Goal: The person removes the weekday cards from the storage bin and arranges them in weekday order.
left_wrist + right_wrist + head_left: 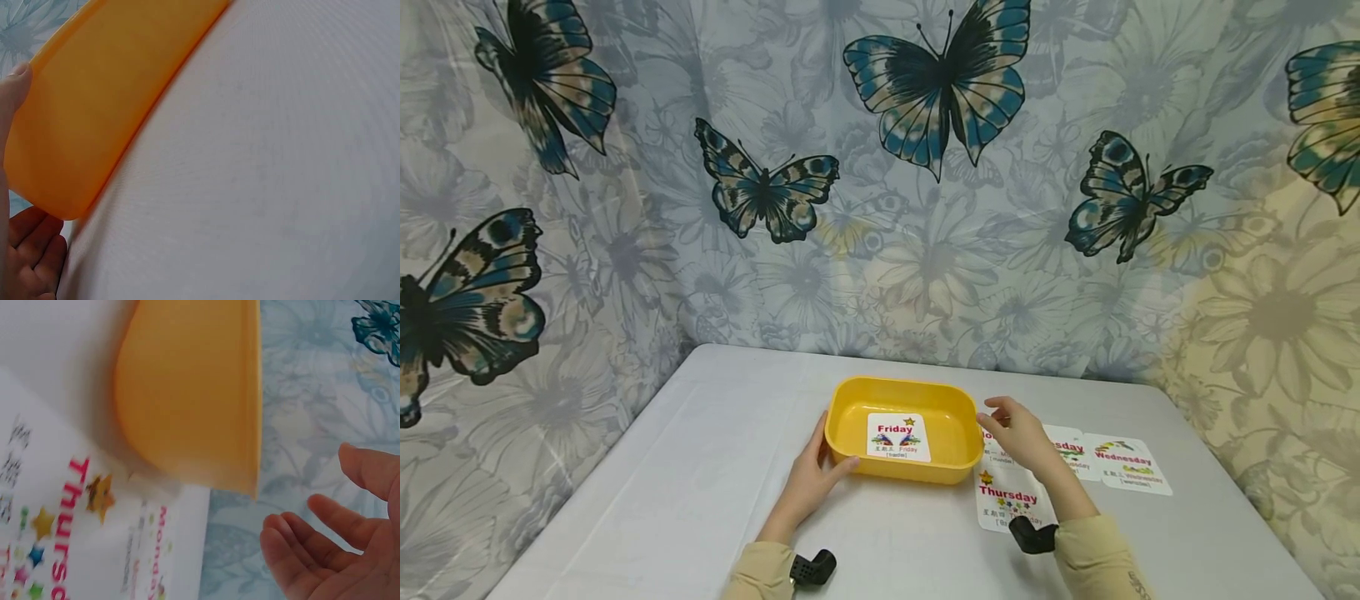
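A yellow plastic tray (951,427) stands on the table, a white "Friday" card (898,438) lying inside it. Around its front left corner my left hand (808,490) grips, thumb (22,78) on the front wall and fingers (39,244) by the left end. My right hand (1019,435) hovers just off the tray's right end, fingers loosely bent and holding nothing; the right wrist view shows a gap between fingertips and tray. Beneath that hand and forearm, a "Monday" card (999,458), a "Thursday" card (1003,500) and a card ending in "sday" (1071,443) are partly covered.
A "Wednesday" card (1131,467) lies at the right end of the card row. A white cloth covers the table (700,500). Behind it hangs a floral fabric backdrop (925,267) with large butterflies. Black devices (1032,535) are strapped to both wrists.
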Demonstrator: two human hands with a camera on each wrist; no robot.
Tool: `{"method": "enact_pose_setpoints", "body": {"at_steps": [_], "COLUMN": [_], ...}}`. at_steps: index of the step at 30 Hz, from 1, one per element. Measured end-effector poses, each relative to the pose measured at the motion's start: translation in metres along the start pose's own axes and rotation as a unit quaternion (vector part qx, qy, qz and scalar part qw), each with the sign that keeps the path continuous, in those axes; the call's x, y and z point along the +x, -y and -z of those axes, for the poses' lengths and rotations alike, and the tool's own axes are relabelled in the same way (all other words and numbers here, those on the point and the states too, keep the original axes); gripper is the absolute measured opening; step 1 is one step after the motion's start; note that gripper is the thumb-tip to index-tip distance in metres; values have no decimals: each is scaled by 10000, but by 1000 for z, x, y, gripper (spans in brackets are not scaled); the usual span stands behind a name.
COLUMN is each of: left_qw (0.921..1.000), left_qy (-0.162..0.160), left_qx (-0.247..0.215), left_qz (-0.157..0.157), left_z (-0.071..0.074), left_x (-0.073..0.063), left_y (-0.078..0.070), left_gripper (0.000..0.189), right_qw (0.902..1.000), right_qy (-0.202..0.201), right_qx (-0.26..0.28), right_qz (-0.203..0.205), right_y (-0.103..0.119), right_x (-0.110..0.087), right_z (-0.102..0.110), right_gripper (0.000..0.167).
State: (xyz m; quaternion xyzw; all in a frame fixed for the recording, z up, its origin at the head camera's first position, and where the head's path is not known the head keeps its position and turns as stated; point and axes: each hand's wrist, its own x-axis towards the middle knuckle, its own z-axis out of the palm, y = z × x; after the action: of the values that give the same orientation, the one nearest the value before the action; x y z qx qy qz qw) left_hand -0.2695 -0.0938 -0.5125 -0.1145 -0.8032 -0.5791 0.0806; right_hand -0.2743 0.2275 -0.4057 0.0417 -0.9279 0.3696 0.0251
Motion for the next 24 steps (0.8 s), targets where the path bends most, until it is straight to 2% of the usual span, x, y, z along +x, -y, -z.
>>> {"method": "enact_pose_setpoints", "body": {"at_steps": [11,19,24], "left_qw": [9999,10000,10000], "left_qy": [-24,-4,30], "left_qx": [89,58,73], "left_qz": [54,-65,-26], "left_z": [0,7,7], "left_x": [-1,-11,-12], "left_y": [-3,-37,-40], "left_gripper": [97,90,90], "right_qw": [9984,9934,9894], "right_qy": [296,807,1026], "right_qx": [454,734,942], "right_qz": [-150,-351,-403], "right_y": [24,35,34], "right_x": [20,29,31], "right_z": [-23,-42,-52], "right_gripper": [48,61,66]}}
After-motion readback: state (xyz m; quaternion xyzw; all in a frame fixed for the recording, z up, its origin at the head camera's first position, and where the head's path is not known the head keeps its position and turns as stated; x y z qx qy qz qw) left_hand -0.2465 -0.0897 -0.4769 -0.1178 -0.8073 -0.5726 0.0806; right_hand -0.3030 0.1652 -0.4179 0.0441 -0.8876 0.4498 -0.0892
